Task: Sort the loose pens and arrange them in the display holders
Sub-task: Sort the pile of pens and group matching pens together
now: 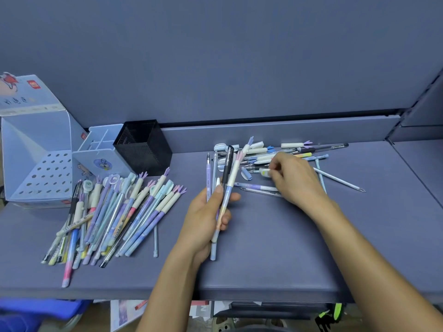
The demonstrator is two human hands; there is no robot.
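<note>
My left grip [211,212]: clamped round a bundle [227,173], above the worktop's [275,236] middle.
My right grip [294,178]: pinching one pen [263,173] in the pile [275,154], back right.
Doing it well: I lift that pen clear alone, then line its cap up with the bundle.
Containers: box [48,173], holder [100,149] and cup [143,149], back left; no pens show inside.

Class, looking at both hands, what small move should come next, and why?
Probably lift the white-capped pen that the right hand touches out of the loose pile and slip it into the bundle that the left hand grips.
</note>
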